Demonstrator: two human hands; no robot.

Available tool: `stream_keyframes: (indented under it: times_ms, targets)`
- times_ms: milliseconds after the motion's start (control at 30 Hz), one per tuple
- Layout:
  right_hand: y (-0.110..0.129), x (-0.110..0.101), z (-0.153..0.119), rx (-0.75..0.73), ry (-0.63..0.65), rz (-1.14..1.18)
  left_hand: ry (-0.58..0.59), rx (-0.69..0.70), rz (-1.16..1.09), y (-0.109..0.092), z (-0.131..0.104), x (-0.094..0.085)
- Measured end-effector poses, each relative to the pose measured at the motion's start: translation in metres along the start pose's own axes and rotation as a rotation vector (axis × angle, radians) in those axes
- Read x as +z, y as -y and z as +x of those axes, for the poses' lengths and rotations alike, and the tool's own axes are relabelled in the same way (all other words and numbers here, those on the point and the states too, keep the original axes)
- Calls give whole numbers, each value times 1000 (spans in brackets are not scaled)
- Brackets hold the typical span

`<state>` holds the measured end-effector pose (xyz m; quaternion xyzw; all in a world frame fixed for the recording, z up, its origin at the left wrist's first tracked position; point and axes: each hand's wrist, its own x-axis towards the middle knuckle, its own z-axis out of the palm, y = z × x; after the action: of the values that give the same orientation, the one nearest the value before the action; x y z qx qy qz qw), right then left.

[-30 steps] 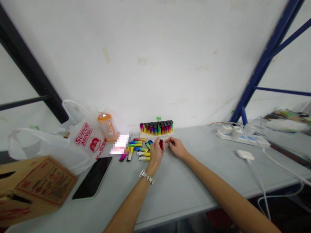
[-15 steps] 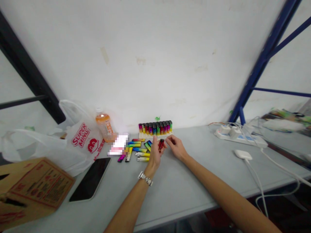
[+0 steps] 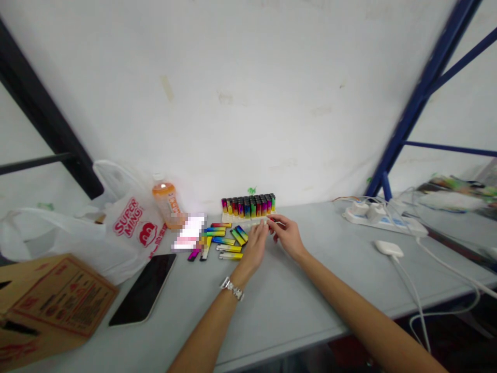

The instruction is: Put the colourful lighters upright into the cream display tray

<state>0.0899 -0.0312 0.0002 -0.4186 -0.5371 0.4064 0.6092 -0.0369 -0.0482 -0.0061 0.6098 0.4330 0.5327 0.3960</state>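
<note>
Many lighters (image 3: 248,207) with black tops and colourful bodies stand upright in rows in a pale tray (image 3: 233,217) by the wall. My left hand (image 3: 256,246) is in front of the tray, its fingers stretched towards the front edge; I cannot tell whether they touch it. Close beside it, my right hand (image 3: 288,237) is closed in a pinch at the tray's right front corner. A small dark lighter (image 3: 273,219) shows in its fingertips, mostly hidden. Several loose lighters (image 3: 229,248), yellow, blue, green and purple, lie flat left of my left hand.
On the left are a phone (image 3: 143,290), a cardboard box (image 3: 62,305), a white plastic bag (image 3: 128,228), an orange drink bottle (image 3: 166,199) and a blurred-out bright item (image 3: 190,230). To the right lie a power strip (image 3: 388,220), a white charger (image 3: 388,248) and cables.
The red lighter, earlier in my left hand, now shows only in part at my right fingertips. My left hand has moved right and towards the tray, and the hands have come close together.
</note>
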Motion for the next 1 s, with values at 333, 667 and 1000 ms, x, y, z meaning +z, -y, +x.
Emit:
stream_keyframes:
  times_ms: [333, 667, 1000]
  targets:
    - [-10, -46, 62, -272, -93, -435, -55, 162, 1044, 0, -4, -23]
    - [-24, -48, 105, -431, 62, -731, 202, 230, 933, 8, -1, -14]
    - [-22, -49, 110, -386, 96, -931, 159, 197, 877, 7, 0, -11]
